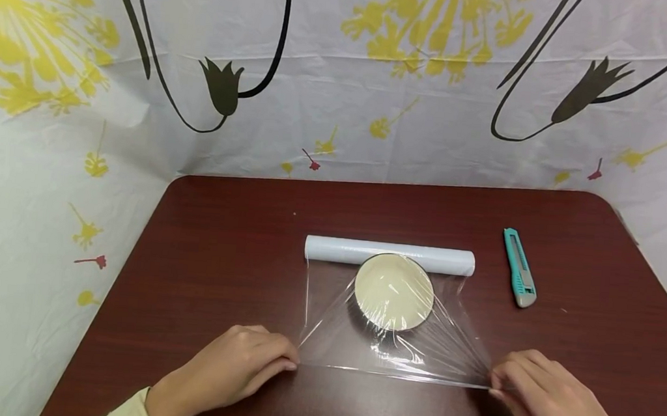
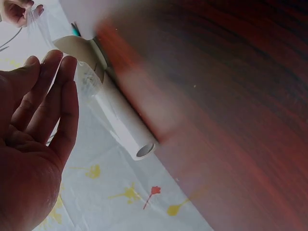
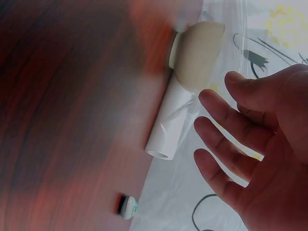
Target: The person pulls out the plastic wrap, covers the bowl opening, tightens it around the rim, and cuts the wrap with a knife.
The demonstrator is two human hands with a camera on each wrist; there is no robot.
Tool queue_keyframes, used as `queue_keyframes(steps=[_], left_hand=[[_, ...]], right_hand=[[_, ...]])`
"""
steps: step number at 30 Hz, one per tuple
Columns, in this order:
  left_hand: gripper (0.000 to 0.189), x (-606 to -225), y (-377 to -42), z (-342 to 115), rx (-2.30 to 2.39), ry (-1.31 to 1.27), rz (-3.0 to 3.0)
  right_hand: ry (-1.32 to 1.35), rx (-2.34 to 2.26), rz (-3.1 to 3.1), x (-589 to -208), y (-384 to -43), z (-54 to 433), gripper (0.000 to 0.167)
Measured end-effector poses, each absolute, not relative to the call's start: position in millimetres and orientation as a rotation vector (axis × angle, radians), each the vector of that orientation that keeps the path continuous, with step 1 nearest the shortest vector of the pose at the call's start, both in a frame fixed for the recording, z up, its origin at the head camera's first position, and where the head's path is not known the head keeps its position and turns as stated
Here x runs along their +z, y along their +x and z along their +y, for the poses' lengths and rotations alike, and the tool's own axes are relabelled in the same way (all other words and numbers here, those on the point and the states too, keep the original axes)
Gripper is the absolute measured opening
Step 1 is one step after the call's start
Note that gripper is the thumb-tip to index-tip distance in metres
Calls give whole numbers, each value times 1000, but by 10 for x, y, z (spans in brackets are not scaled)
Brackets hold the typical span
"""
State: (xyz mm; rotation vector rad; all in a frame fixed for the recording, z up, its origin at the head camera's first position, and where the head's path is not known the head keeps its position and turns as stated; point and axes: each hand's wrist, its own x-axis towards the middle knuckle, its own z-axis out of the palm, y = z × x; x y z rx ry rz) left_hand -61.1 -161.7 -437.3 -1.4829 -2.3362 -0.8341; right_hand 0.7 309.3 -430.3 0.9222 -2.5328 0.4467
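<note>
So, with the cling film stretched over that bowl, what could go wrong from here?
Creases in the cling film gather toward the right-hand fingers, so it might tear or seal unevenly on that side. The film runs back to a roll lying behind the bowl, so a harder pull could turn the roll or shift the bowl. Letting go of a corner to reach the utility knife could let the film fold onto itself.

Likely a home, though the room cannot be told: a wood-look table (image 1: 218, 258) spreads beneath the left hand (image 1: 235, 365) and right hand (image 1: 547, 401), a flower-print sheet (image 1: 319, 96) hangs beyond them and to both sides, and a bowl (image 1: 394, 291) under plastic wrap (image 1: 395, 355) sits just beyond, between them.
</note>
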Motion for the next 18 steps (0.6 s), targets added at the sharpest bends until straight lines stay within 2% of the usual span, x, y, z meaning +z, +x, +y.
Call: queue_keyframes(steps=[7,18], left_hand=[[5,-4407,-629,-1610,-833,-1458,-2433],[13,-4494,-715,-1571,-798,-1487,-2439]], right_hand=[[944,462,-2517,-4386,-40,3104,39],[906,454,-2596,-4462,-94,3100,39]])
